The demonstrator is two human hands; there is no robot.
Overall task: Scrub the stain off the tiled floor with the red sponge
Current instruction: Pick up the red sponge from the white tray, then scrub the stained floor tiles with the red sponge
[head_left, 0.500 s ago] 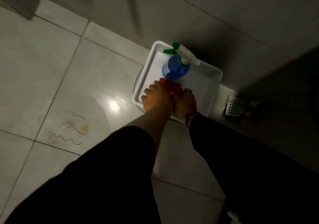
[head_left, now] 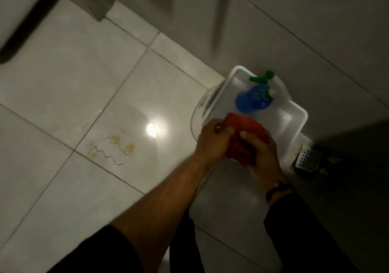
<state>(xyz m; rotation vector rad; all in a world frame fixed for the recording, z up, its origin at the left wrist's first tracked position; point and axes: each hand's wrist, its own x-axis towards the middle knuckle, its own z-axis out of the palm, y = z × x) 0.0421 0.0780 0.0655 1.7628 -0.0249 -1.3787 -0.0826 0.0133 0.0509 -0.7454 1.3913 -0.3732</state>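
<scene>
Dim room; glossy pale floor tiles (head_left: 63, 79) reflect a light, grey wall (head_left: 315, 20) behind

Dim, soft-focus overhead view of a tiled floor (head_left: 63, 87).
A bright round glare spot (head_left: 152, 129) shines at centre; the right side and lower edge fall into deep shadow. Motion blur smears the upper edge, and tile lines bend slightly toward the corners.
</scene>
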